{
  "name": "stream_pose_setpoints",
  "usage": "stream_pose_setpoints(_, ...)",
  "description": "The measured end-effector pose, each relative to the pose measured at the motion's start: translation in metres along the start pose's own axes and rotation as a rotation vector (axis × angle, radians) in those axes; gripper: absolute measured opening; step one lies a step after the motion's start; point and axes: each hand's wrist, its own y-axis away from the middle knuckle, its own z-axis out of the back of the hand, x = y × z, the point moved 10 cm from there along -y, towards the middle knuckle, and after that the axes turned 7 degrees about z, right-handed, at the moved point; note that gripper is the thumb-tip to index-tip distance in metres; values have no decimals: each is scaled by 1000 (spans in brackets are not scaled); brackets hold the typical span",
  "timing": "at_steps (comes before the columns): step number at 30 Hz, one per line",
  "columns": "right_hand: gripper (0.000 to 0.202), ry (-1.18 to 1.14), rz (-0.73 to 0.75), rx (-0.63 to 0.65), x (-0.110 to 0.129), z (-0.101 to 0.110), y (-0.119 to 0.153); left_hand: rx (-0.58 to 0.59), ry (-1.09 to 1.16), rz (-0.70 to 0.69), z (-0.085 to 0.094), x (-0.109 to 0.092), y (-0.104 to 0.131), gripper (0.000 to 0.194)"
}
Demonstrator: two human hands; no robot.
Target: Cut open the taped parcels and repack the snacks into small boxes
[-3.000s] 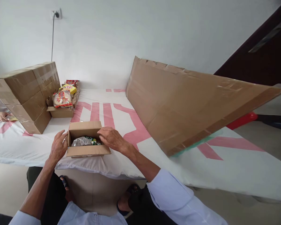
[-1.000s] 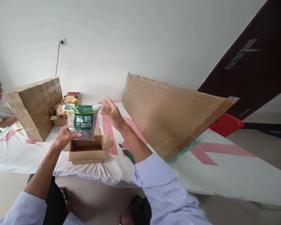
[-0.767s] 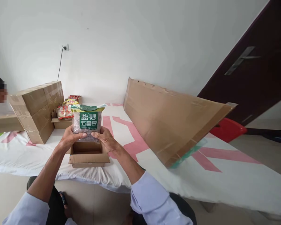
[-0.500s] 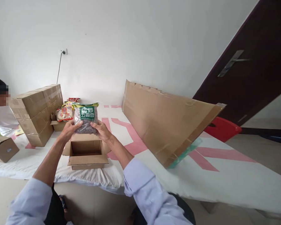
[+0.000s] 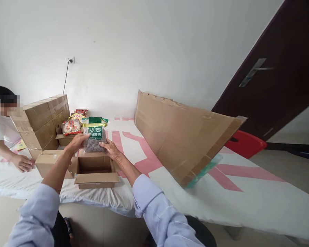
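Observation:
A clear and green bag of beans (image 5: pixel 94 139) is held upright between both hands, above an open cardboard box (image 5: pixel 97 177). My left hand (image 5: pixel 78 142) grips the bag's left edge, thumb across its front. On the opposite side my right hand (image 5: pixel 110 149) pinches the lower right part. The box below has its flaps folded outward, and its visible inside is dark and bare. Just behind my left hand, a red and clear snack bag (image 5: pixel 71 127) rests in another small open carton (image 5: pixel 64 140).
Stacked taped boxes (image 5: pixel 41 118) stand at the left, with a single box (image 5: pixel 50 161) before them. A co-worker's hand (image 5: pixel 23 163) is beside it. A large cardboard sheet (image 5: pixel 182 133) leans across the bed (image 5: pixel 260 199); a red chair (image 5: pixel 247 144) is behind.
The bag of beans has tipped so more of its green top and front shows. A single box at the left has shifted right, near my left forearm, and the co-worker's hand has come into view.

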Motion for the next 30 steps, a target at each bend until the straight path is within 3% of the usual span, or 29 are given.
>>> stream_pose_setpoints(4,59,-50,-8,53,-10,2,-8,35,27,55,2,37,9,54)
stream_pose_setpoints(11,56,-32,-69,-6,-40,21,-22,-30,130,86,7,59,-14,44)
stream_pose_setpoints(18,66,-49,-130,10,-51,23,-23,-24,182,115,10,69,-15,42)
stream_pose_setpoints(30,63,-39,-181,-13,-54,27,-17,-7,192,154,7,71,-12,40)
